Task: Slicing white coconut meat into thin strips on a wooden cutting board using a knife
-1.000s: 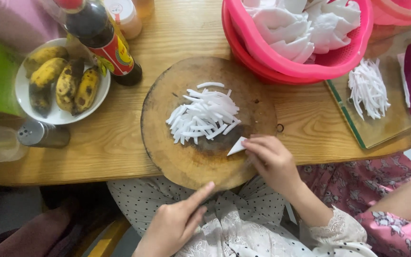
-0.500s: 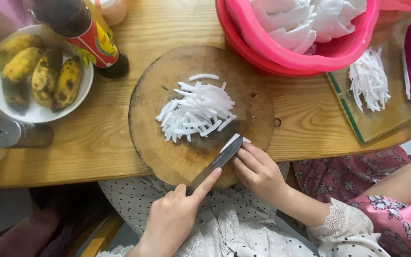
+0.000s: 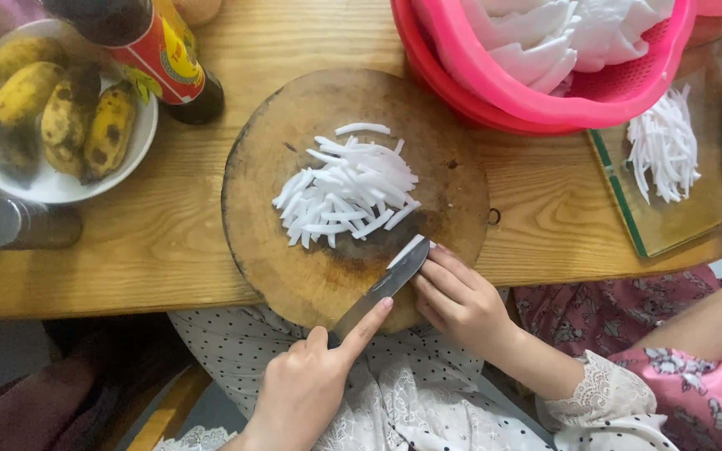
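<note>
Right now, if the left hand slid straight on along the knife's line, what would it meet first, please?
Probably the white piece at the knife tip, steadied by the right hand; beyond it, the pile of strips.

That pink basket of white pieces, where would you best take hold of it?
Probably by the rim of the pink basket, coming from above at its near edge: the rim flares outward, the bowl is heaped with white pieces, and its far side is out of view.

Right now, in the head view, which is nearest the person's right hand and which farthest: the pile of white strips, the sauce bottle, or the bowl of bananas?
1. Pile of white strips, just above the right hand on the round board.
2. Sauce bottle, upper left.
3. Bowl of bananas, far left.
</note>
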